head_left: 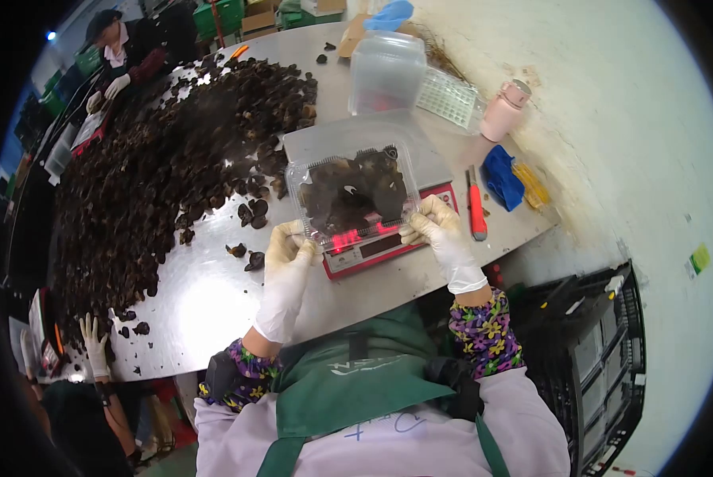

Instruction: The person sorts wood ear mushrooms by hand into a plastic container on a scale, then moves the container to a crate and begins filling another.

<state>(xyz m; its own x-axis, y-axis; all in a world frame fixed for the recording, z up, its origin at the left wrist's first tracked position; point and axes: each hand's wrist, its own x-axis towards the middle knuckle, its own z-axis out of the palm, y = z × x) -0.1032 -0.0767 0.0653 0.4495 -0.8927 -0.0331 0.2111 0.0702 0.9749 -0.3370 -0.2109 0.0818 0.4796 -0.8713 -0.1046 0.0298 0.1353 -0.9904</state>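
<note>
I see both gloved hands, left and right, each grip grasping clear plastic clamshell box of dark dried mushrooms, over red digital scale.

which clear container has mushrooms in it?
The clamshell on the scale, held by the left hand and right hand. The stack of containers behind it looks empty.

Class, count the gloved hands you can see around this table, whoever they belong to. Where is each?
4. The left hand and right hand grip the clear container on the scale; a co-worker's glove bottom left; another's glove top left. Others may be hidden.
</note>
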